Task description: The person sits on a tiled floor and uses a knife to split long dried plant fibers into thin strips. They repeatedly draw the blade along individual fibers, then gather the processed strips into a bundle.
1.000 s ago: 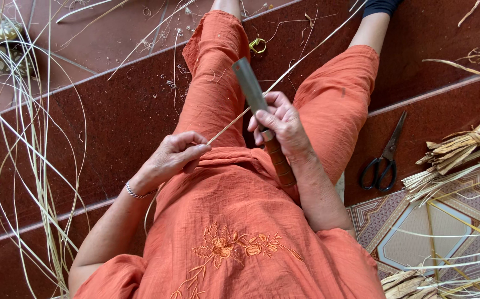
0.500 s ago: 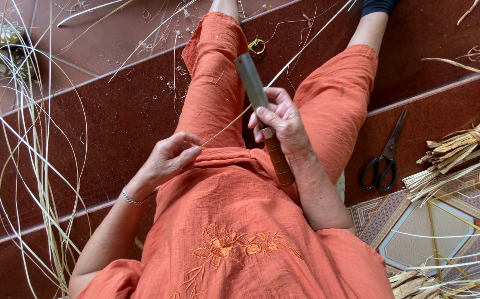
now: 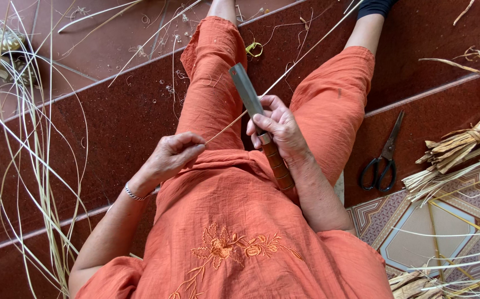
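So there's 1 person sitting on the dark red tiled floor [image 3: 112, 122] in orange clothes, legs stretched out, 2 hands busy. The right hand [image 3: 276, 128] is wrapped tight around 1 long knife with a flat grey metal blade and a banded brown wooden handle [image 3: 246, 91], gripping right where blade meets handle; the blade points up and away over the left thigh, the handle runs back along the forearm. The left hand [image 3: 172, 156] has its fingertips pinched shut on the near end of 1 thin pale cane strip [image 3: 301, 61]. That strip runs from the pinch, crosses the knife blade just above the right hand, and goes on between the legs toward the top edge of the floor.

Other stuff: 1 pair of black-handled scissors [image 3: 384, 160] lying closed on the floor to the right of the right leg, well apart from both hands. 1 tied bundle of dried straw-coloured reeds [image 3: 467, 144] by the right edge, just past the scissors. A loose spread of long pale strips [image 3: 29, 144] along the left edge, too many and too tangled to count. No containers that I can make out.
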{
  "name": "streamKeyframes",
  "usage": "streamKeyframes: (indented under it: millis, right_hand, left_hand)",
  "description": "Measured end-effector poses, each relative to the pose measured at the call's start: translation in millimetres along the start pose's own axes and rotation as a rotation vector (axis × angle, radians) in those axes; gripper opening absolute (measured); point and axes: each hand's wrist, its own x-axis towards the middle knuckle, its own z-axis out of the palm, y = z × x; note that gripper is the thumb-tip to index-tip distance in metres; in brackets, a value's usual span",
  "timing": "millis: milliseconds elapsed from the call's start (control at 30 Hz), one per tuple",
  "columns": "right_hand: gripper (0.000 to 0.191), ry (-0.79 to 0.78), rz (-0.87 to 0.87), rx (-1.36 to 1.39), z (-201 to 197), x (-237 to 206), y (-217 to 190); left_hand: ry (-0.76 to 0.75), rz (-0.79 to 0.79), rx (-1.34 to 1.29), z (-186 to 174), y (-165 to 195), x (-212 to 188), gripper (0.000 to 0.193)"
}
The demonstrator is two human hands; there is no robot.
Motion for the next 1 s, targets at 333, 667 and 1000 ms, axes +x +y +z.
streamKeyframes:
  millis: [333, 667, 1000]
  right_hand:
    - [0.032, 0.06, -0.107, -0.029, -18.6, 1.8, -14.2]
    - [0.033, 0.112, -0.194, 0.047, -31.8, -0.2, -26.3]
    - [0.032, 0.151, -0.327, 0.018, -43.5, -7.0, -39.5]
  left_hand:
    - [0.116, 0.048, 0.159, -27.0, -5.1, -27.6, 0.01]
    - [0.168, 0.013, 0.303, -48.2, -3.8, -29.0, 0.011]
    - [-0.014, 0.102, 0.063, -33.8, 3.5, 0.5, 0.025]
